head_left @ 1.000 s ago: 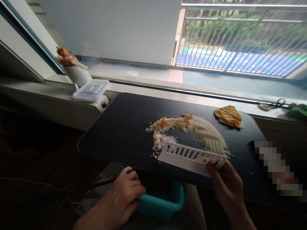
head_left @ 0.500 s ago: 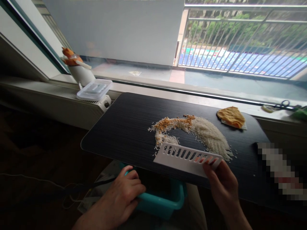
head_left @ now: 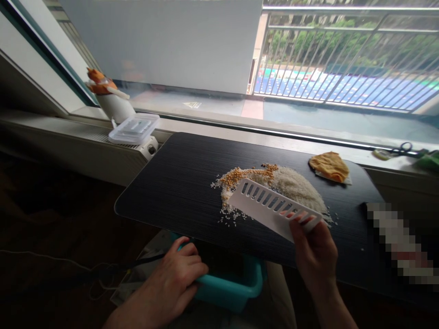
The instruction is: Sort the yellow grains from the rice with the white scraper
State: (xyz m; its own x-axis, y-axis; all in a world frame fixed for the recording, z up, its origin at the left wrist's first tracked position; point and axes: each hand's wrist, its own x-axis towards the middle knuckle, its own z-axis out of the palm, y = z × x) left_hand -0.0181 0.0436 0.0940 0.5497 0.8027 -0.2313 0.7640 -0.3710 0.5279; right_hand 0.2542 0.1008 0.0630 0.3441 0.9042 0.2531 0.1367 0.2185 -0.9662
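Observation:
My right hand [head_left: 313, 246] is closed on one end of a white slotted plastic strip [head_left: 267, 214], which it holds tilted above the dark table [head_left: 164, 183]. Behind and partly under the strip lies a curved heap of white rice [head_left: 298, 185]. Yellow beans, perhaps soybeans [head_left: 236, 176], lie over the rice's far left part. Stray grains are scattered in front of the strip's left end. Below the table's near edge, my left hand [head_left: 183, 269] grips the rim of a teal plastic basin [head_left: 233, 288]. The basin's inside is dark, so its contents cannot be made out.
A folded yellow cloth [head_left: 331, 167] rests at the table's far right. A clear plastic lid [head_left: 134, 129] and a white container [head_left: 116, 107] stand on the radiator and sill at left. Scissors [head_left: 403, 148] lie on the right sill. Cables [head_left: 44, 253] run low at left.
The strip in my right hand has lifted and swung its left end away from me, uncovering scattered rice near the front. My left hand stays on the basin rim.

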